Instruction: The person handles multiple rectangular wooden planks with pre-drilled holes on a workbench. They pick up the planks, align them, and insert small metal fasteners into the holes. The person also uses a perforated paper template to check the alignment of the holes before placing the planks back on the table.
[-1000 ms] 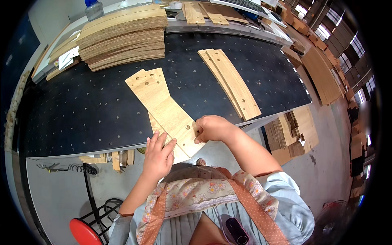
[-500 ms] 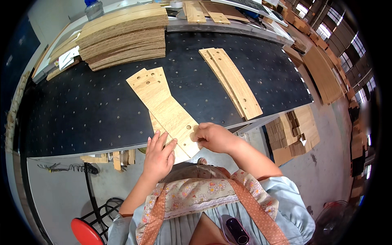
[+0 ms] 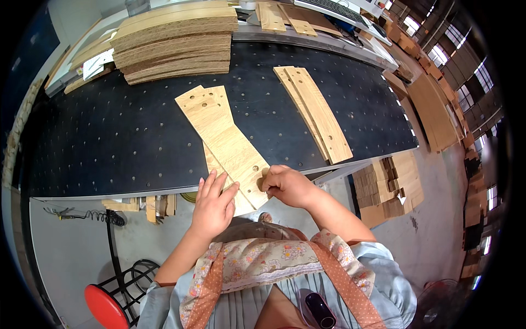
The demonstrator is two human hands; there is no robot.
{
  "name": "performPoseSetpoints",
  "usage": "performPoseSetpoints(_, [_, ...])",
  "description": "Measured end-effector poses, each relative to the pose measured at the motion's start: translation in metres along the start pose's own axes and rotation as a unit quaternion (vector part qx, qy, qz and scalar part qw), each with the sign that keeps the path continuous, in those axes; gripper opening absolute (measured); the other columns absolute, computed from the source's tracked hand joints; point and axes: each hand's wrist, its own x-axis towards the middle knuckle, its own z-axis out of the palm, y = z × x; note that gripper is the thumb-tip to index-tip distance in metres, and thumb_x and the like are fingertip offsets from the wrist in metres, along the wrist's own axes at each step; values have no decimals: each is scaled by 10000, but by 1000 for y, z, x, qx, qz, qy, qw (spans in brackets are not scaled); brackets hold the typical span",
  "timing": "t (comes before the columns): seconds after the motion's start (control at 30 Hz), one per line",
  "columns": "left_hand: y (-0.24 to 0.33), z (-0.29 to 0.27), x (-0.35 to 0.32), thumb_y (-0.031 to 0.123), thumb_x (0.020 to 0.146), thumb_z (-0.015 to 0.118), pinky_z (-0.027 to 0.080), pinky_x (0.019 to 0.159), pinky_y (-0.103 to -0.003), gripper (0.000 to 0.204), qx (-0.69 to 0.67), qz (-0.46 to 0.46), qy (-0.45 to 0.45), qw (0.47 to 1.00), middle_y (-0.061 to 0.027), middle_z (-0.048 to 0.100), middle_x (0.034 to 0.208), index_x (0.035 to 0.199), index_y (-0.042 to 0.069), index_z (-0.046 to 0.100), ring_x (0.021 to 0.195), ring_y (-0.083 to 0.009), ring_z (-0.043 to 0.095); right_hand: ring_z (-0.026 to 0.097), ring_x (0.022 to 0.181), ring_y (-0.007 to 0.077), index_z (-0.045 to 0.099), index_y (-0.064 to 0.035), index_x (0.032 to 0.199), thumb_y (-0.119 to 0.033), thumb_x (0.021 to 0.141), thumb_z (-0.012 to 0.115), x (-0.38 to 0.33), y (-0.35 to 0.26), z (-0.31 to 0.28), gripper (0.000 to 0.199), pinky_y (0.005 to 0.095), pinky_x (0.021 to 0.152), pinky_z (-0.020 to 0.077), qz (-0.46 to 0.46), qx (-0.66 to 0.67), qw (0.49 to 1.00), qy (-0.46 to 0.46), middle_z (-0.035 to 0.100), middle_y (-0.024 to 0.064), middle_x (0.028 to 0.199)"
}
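Observation:
Two light wooden boards with drilled holes lie crossed at the near edge of the dark table. The upper board point(image 3: 233, 147) slants from far left to near right, and the lower board point(image 3: 223, 112) shows at both ends beneath it. My left hand point(image 3: 213, 205) rests with outstretched fingers on the boards' near left edges. With curled fingers, my right hand point(image 3: 289, 186) grips the upper board's near right corner; the fingertips are partly hidden. Farther right, another pair of overlapping drilled boards point(image 3: 318, 118) lies on the table.
The black tabletop point(image 3: 148, 131) is dotted with small round studs or holes. A tall stack of boards point(image 3: 175, 46) stands at the back left. Loose boards point(image 3: 271, 17) and a keyboard point(image 3: 337, 12) lie behind. Below are a red stool point(image 3: 106, 307) and stacked cardboard point(image 3: 383, 183).
The whole view has shifted slightly. Both hands keep nearly the same hold on the crossed boards, and the other pair of boards has not moved on the table.

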Motion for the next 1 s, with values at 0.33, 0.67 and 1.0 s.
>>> performPoseSetpoints(0.33, [0, 1, -1, 104, 771, 576, 278, 1052, -554, 382, -2, -1, 24, 1000, -161, 488, 1286, 1148, 138, 623, 1272, -371, 387, 572, 850, 282, 585, -58, 799, 1, 721, 640, 3, -2, -2, 112, 365, 725, 462, 15, 3, 1000, -8, 588, 85, 825])
performPoseSetpoints(0.67, [0, 2, -1, 88, 772, 589, 259, 1066, -547, 376, -15, -13, 20, 1000, -176, 486, 1303, 1145, 120, 627, 1291, -384, 369, 588, 702, 216, 594, -42, 762, 11, 744, 665, -20, 5, -5, 90, 309, 631, 467, 26, 95, 995, 32, 602, 70, 760])
performPoseSetpoints(1.0, [-1, 4, -1, 80, 770, 581, 251, 1071, -538, 422, 6, -3, -9, 1000, -174, 465, 1324, 1189, 124, 598, 1301, -391, 351, 564, 751, 281, 608, -64, 798, -9, 701, 655, -45, 10, 24, 120, 373, 658, 471, -114, -110, 970, 187, 598, 69, 803])
